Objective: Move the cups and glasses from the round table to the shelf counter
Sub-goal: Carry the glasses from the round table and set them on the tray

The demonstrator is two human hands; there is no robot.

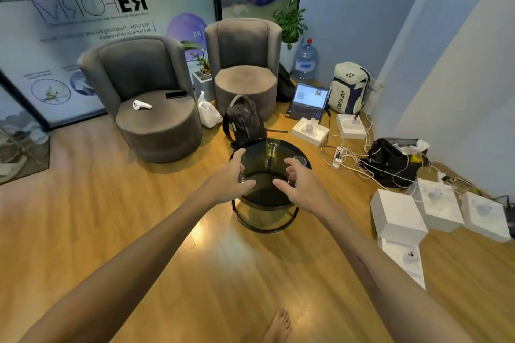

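A low round dark glass table point(262, 195) stands on the wood floor ahead of me. A tall clear glass point(272, 147) is at its far edge and a short clear glass point(299, 160) at its right. My left hand point(228, 178) reaches over the table's left side, fingers and thumb spread wide around a small clear glass point(242, 177). My right hand point(299, 185) is beside it with fingers curved and apart, a second small glass point(291, 179) between thumb and fingers. Neither hand visibly closes on its glass.
Two grey armchairs point(156, 117) point(245, 72) stand behind the table, with a black backpack point(243, 120) against the table's far side. White boxes point(398, 217), a power strip point(337, 157) with cables and a laptop point(308, 101) lie on the right. My bare foot point(277, 327) is below.
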